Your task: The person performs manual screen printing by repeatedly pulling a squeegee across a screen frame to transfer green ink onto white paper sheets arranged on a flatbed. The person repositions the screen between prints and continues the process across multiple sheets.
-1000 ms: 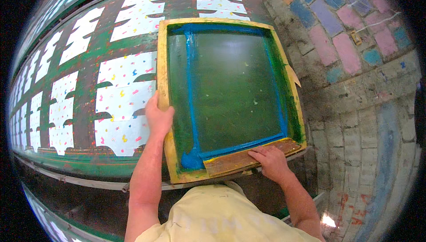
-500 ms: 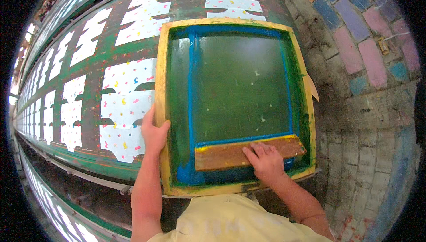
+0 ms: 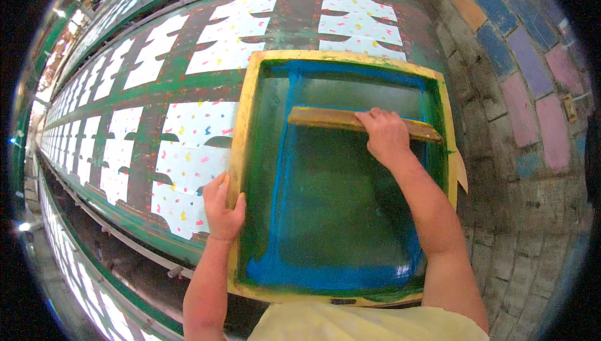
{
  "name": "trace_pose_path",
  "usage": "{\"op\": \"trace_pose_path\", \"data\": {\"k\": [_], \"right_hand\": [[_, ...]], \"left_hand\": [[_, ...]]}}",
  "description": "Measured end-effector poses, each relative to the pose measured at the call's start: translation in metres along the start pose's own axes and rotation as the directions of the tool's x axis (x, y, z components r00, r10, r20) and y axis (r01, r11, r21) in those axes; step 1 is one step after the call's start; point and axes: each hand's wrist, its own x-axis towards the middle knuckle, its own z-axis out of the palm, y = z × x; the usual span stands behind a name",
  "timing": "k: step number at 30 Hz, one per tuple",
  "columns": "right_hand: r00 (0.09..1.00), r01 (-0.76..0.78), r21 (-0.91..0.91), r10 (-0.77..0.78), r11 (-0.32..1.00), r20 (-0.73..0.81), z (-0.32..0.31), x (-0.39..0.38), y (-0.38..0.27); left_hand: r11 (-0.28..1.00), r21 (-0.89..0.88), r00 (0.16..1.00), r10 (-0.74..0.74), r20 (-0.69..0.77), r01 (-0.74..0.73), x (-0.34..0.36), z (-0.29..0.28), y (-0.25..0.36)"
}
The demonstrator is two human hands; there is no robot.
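Note:
A yellow-framed printing screen [image 3: 245, 109] lies flat on the long green table [image 3: 156, 112], its mesh smeared with blue ink [image 3: 300, 272]. My right hand [image 3: 387, 136] grips a wooden squeegee [image 3: 325, 117] that lies across the mesh in the far half of the frame. My left hand [image 3: 220, 208] clasps the frame's left rail near its front corner, thumb on top. A wet blue band runs down the left side and along the near end of the mesh.
White cut fabric pieces with coloured specks [image 3: 191, 147] lie in rows along the table, stretching far left. A paved floor of coloured bricks [image 3: 519, 84] runs on the right. A paper scrap [image 3: 460, 172] sticks out at the frame's right edge.
The squeegee under my right hand has moved from the near end of the screen up to its far half, leaving blue ink behind. My left hand stays on the left rail.

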Motion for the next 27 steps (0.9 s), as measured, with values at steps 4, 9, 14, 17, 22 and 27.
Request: {"op": "trace_pose_path", "data": {"k": [4, 9, 14, 17, 22, 27], "right_hand": [[1.000, -0.009, -0.105, 0.010, 0.994, 0.015, 0.011, 0.055, 0.038], [0.992, -0.102, -0.039, 0.105, 0.994, 0.074, 0.005, 0.110, 0.050], [0.992, -0.100, -0.067, 0.105, 0.993, 0.071, 0.028, 0.149, 0.036], [0.996, 0.056, -0.014, -0.055, 0.998, 0.067, 0.031, 0.164, 0.033], [0.923, 0.238, 0.124, -0.264, 0.963, 0.280, 0.007, 0.159, 0.013], [0.713, 0.634, 0.257, -0.680, 0.729, 0.171, -0.004, 0.084, -0.056]], "left_hand": [[0.970, -0.237, 0.998, 0.043, -0.048, -0.053, 0.020, -0.029, 0.076], [0.736, -0.665, 0.944, 0.115, 0.309, 0.128, 0.059, -0.112, 0.182], [0.677, -0.725, 0.876, 0.418, 0.240, -0.124, 0.084, -0.141, 0.231], [0.690, -0.697, 0.893, 0.419, 0.165, -0.195, 0.085, -0.146, 0.236], [0.740, -0.644, 0.973, 0.230, -0.025, -0.192, 0.068, -0.146, 0.248], [0.740, -0.669, 0.997, 0.033, -0.063, -0.067, 0.064, -0.135, 0.216]]}}
